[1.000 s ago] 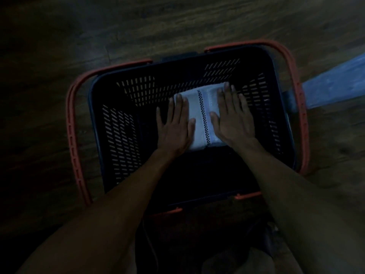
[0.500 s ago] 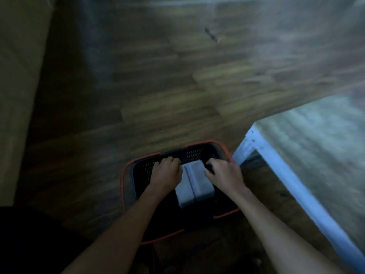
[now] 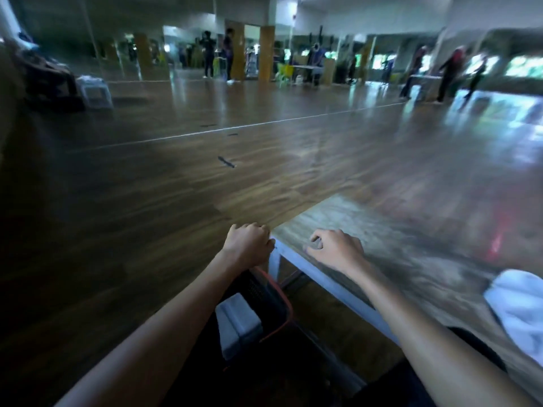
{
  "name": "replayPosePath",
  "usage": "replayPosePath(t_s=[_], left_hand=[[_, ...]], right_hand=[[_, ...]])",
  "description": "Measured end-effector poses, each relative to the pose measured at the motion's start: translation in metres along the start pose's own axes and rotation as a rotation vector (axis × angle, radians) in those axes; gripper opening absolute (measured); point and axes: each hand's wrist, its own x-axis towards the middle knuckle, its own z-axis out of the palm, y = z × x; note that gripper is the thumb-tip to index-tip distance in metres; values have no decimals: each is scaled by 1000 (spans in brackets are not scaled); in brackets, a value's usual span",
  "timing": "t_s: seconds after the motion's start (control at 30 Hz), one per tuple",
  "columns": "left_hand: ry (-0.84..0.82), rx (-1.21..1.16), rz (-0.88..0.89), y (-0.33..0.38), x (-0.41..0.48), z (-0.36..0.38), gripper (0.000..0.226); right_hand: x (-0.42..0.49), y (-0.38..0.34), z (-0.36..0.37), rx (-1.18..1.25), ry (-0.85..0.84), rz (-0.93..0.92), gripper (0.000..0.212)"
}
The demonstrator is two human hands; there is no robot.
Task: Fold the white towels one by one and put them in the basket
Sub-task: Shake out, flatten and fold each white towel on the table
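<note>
A folded white towel [image 3: 238, 327] lies in the dark basket with the red rim [image 3: 286, 304] on the floor, low in the view between my forearms. My left hand [image 3: 249, 245] is lifted above the basket's far end, beside the table corner, with its fingers curled under and nothing in it. My right hand [image 3: 335, 248] hovers over the near edge of the table [image 3: 367, 230], fingers loosely curled and empty. A crumpled white towel [image 3: 517, 306] lies on the table at the right edge.
The table has a white frame and leg [image 3: 274, 262] right next to the basket. Wooden floor [image 3: 176, 186] stretches ahead. Several people [image 3: 219, 54] stand far off by mirrored walls, and a white stool [image 3: 95, 91] stands at the far left.
Both hands have let go of the folded towel and risen out of the basket toward the table. The view has swung up from the basket to the room.
</note>
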Motion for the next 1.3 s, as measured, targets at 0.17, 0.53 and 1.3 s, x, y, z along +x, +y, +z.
replayPosePath(t_s=[0.17, 0.53, 1.3], left_hand=[[-67, -49, 228, 92, 20, -4, 40], [-151, -165, 708, 304, 17, 4, 40], [-117, -402, 890, 516, -15, 128, 34]], right_hand=[[-67, 70, -40, -40, 16, 179, 41], [-231, 209, -68, -127, 54, 666, 28], [-299, 340, 9, -424, 142, 918, 23]])
